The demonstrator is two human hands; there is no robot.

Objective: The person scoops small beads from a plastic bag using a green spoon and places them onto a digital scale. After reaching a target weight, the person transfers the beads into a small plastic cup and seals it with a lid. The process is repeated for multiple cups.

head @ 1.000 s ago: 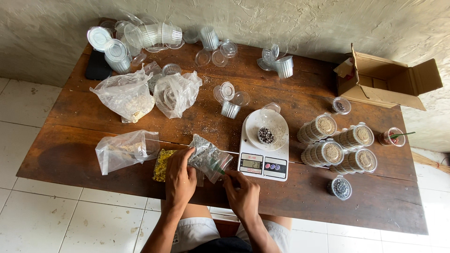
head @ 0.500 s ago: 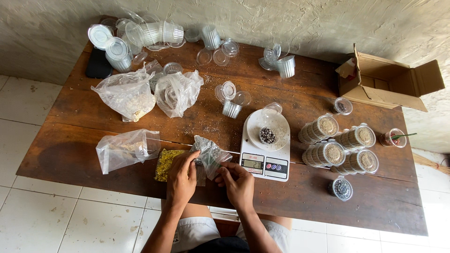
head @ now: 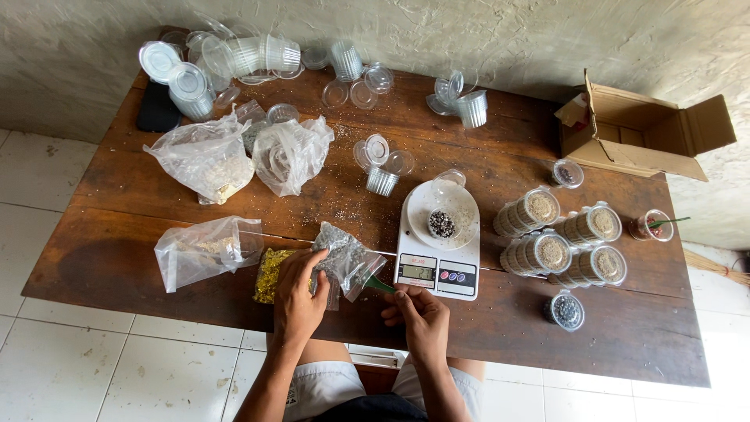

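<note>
Surface: a worn wooden table [head: 109, 242] is standing on white floor tiles against a rough plastered wall, scattered with spilled grains
Left hand [head: 298, 293]: fingers are closing on the near edge of the seed bag [head: 341, 254], holding it down over a flat yellow packet [head: 271, 275]
Right hand [head: 418, 311]: fingers are pinching the handle of a green scoop [head: 380, 284], whose tip is lying at the bag's mouth
Seed bag: one, clear plastic with dark seeds, lying on the table just left of the scale [head: 437, 242], touching the yellow packet
Doing it well: I judge that the left hand should be keeping the mouth propped open while the scoop is going in shallow, then travelling level to the cup, since loose grains are already littering the wood
Scale: one, white, bearing one small cup [head: 442, 223] of dark seeds on its pan
Filled stacks: four lying on their sides right of the scale [head: 558, 234]
Loose filled cups: three, one dark at the near right [head: 565, 310], one by the box, one reddish with a green stick at the far right
Bags beyond: three more clear ones, one near left [head: 205, 250], two farther back [head: 242, 155]
Far edge: empty cups and lids [head: 226, 59] are lying heaped, too many to count
Box: one open cardboard box [head: 641, 129] at the far right corner
</note>
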